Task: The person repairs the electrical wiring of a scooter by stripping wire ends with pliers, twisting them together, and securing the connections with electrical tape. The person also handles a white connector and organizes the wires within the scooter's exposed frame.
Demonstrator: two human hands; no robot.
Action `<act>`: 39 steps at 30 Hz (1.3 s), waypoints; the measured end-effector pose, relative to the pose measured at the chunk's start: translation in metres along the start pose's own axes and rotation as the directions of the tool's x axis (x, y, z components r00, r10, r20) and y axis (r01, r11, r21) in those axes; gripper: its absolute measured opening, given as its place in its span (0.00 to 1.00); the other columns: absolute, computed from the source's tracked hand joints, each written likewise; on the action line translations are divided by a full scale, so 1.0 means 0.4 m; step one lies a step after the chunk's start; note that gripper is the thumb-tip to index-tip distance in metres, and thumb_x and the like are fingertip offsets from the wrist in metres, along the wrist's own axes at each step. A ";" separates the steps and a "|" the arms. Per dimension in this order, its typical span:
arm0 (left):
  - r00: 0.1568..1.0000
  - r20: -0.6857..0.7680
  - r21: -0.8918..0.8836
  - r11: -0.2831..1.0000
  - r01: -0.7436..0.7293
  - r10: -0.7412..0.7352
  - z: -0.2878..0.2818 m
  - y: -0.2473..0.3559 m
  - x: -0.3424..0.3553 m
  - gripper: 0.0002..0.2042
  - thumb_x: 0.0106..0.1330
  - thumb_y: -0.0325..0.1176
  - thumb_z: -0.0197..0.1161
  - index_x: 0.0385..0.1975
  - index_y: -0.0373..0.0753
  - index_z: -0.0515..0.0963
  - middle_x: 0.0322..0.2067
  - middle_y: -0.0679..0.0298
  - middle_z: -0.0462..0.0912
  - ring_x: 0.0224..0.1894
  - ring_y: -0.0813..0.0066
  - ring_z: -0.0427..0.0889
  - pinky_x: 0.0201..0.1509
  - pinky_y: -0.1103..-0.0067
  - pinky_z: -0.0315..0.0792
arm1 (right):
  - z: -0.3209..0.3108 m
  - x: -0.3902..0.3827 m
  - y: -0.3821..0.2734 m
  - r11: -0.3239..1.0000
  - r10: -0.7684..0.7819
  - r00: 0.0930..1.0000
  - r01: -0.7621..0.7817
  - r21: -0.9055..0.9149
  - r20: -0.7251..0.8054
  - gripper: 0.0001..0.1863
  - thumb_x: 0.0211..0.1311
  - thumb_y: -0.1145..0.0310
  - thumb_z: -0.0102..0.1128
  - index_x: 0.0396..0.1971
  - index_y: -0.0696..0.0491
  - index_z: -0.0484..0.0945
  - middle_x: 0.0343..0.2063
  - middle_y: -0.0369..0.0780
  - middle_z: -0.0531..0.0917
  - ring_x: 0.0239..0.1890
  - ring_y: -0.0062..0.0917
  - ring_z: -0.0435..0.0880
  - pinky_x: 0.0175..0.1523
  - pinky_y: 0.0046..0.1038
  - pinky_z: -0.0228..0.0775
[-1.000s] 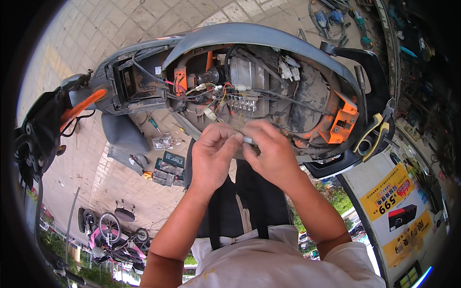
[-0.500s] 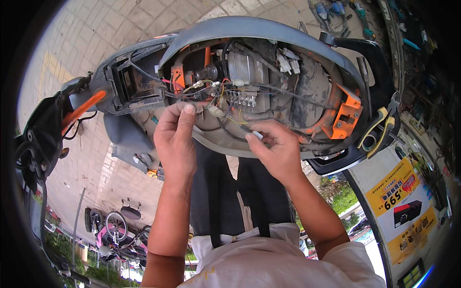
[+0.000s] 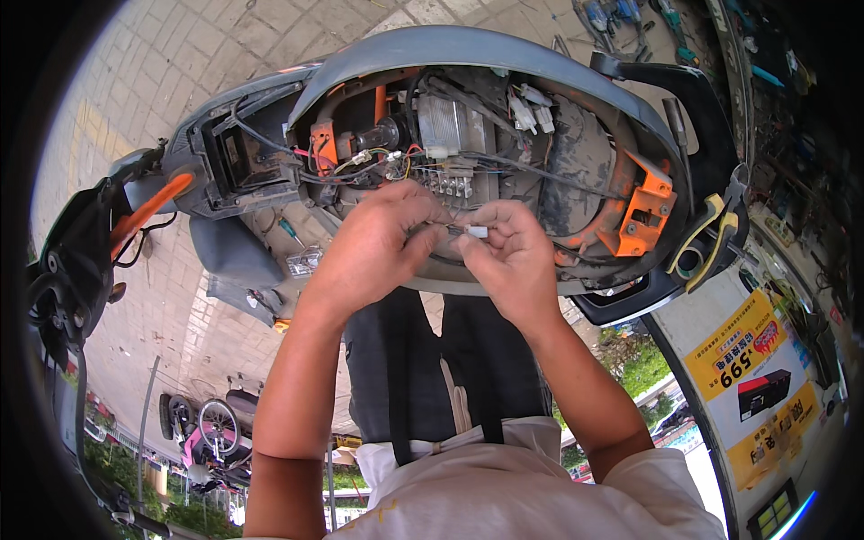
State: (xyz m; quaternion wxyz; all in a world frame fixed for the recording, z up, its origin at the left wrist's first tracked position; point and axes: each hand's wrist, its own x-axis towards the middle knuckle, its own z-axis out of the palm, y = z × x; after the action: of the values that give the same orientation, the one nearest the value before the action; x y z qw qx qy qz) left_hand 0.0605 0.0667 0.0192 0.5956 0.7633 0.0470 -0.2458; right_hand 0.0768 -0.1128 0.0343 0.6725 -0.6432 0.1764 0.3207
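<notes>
An electric scooter's body [image 3: 504,47] lies across in front of me, its inside uncovered. My right hand [image 3: 515,256] pinches a small white plug connector [image 3: 478,231] on dark wires, between thumb and fingers. Close against it, my left hand [image 3: 382,243] is closed with thumb and fingertips at the wires running into that connector; the exact grip is partly hidden. Beyond the hands sit a finned metal box [image 3: 450,126] and a terminal block [image 3: 452,184] with loose wiring around them. Further right hang several white connectors [image 3: 531,110].
Orange brackets [image 3: 641,211] stand inside the scooter's right end. Yellow-handled pliers [image 3: 706,238] rest on its rear rack. A screwdriver [image 3: 290,230] lies on the paving at left. Power tools [image 3: 616,16] lie at far right; a yellow poster [image 3: 711,355] is at lower right.
My left hand has moved right and in toward the right hand, its fingers now at the wires. The right hand still holds the white connector, slightly higher.
</notes>
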 end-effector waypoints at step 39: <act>0.984 -0.173 -0.004 0.999 0.037 -0.037 0.050 -0.024 -0.010 0.14 0.59 0.20 0.60 0.46 0.33 0.79 0.30 0.61 0.76 0.31 0.73 0.76 0.37 0.79 0.71 | -0.026 0.054 -0.023 0.892 0.028 0.996 0.016 -0.452 0.090 0.16 0.51 0.76 0.68 0.39 0.59 0.73 0.31 0.42 0.85 0.30 0.25 0.85 0.38 0.25 0.77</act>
State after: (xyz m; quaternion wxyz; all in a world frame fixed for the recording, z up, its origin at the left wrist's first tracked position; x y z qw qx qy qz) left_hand 0.0471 0.0516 0.0090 0.5848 0.7806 0.1127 -0.1896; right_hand 0.1004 -0.1182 0.0263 0.5109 -0.7656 0.0670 0.3851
